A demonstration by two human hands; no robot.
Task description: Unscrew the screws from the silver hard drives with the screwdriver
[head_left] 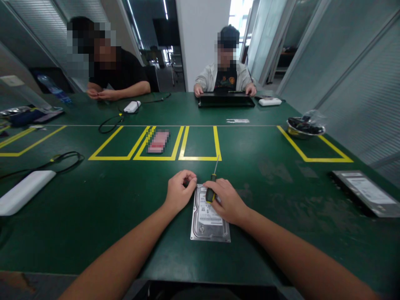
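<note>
A silver hard drive [201, 230] with a white label lies flat on the green table in front of me. My right hand [229, 200] rests over its upper right part, gripping a screwdriver [211, 194] with a dark green and yellow handle. The screwdriver's thin metal shaft points away from me, above the table. At the drive's upper left corner is my left hand [181, 189], its fingers curled and the thumb and fingertips brought together. Whatever may be between those fingertips is too small to make out.
Yellow tape outlines [200, 158] mark the green table [125, 233]. At right are another hard drive [365, 191] and a metal bowl [304, 132] with dark items and plastic. White power strips [28, 191] and cables lie around. Two people [225, 79] sit across, one holding a black tray-like piece [226, 101].
</note>
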